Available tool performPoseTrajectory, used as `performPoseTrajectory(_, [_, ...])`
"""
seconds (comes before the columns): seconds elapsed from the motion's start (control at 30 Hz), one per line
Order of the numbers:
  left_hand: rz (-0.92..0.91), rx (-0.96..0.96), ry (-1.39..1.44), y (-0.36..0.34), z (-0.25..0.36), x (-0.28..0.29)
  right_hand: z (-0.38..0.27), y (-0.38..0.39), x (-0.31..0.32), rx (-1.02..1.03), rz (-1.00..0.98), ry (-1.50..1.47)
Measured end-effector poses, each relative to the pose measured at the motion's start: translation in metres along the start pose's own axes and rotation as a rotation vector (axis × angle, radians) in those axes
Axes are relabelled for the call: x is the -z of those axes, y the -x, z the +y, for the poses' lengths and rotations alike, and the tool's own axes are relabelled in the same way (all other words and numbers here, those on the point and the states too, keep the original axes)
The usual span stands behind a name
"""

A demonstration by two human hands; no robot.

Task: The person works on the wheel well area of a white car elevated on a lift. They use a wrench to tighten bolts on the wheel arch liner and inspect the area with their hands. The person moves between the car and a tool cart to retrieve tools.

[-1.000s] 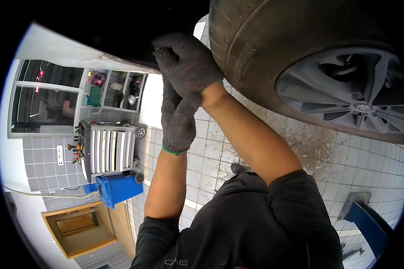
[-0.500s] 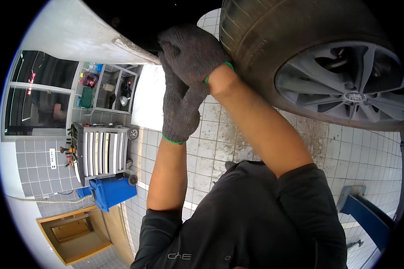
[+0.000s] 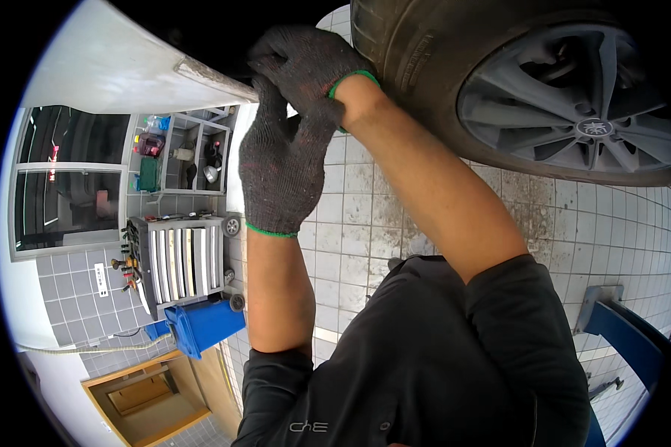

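Observation:
Both of my hands wear dark grey knitted gloves with green cuffs. They are raised together beside the dirty lower corner of a white car body panel (image 3: 119, 63), left of a tyre (image 3: 417, 74) with a grey spoked wheel rim (image 3: 529, 112). My right hand (image 3: 306, 68) is uppermost, its fingers curled in toward the dark space behind the panel. Just below, my left hand (image 3: 282, 164) reaches up, its thumb against the right wrist and its fingers bent in by the right hand. Whatever the fingers grip is hidden in the shadow.
At left stand a grey tool cart (image 3: 186, 261) on casters, a blue wheeled bin (image 3: 209, 328) and a grey shelf unit (image 3: 194, 156) with bottles. A blue lift arm (image 3: 626, 328) lies at lower right. Stained white tiles (image 3: 365, 231) cover the floor beneath me.
Both hands have shifted slightly up and left in the picture. The left hand's thumb has spread, and a small gap shows between the hands. My view has turned a little.

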State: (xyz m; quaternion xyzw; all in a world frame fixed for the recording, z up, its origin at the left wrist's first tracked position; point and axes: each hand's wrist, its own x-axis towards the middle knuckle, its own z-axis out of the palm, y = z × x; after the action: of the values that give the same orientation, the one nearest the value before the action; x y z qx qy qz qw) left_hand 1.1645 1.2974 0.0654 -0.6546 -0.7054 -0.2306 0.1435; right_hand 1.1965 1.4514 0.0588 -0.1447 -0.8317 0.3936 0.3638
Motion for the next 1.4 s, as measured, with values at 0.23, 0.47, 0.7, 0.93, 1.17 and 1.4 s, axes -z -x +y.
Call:
performPoseTrajectory(0.23, [-0.063, 0.342, 0.405, -0.005, 0.014, 0.001, 0.001, 0.005, -0.003, -0.111, 0.067, -0.178])
performPoseTrajectory(0.47, [0.116, 0.371, 0.849, 0.002, 0.01, -0.014, -0.009, 0.008, 0.009, -0.138, -0.04, -0.137])
performPoseTrajectory(0.7, [0.142, 0.485, 1.062, 0.001, 0.016, -0.015, -0.011, 0.005, 0.012, -0.208, -0.115, -0.118])
performPoseTrajectory(0.93, [0.081, 0.355, 0.633, -0.009, 0.024, -0.006, -0.006, -0.004, 0.012, -0.302, -0.085, -0.174])
performPoseTrajectory(1.17, [0.09, -0.19, 0.012, 0.007, -0.021, -0.022, -0.007, -0.002, 0.009, -0.362, -0.058, -0.335])
performPoseTrajectory(1.4, [0.258, 0.423, 0.908, 0.003, 0.018, -0.035, -0.013, 0.002, 0.014, -0.382, -0.141, -0.307])
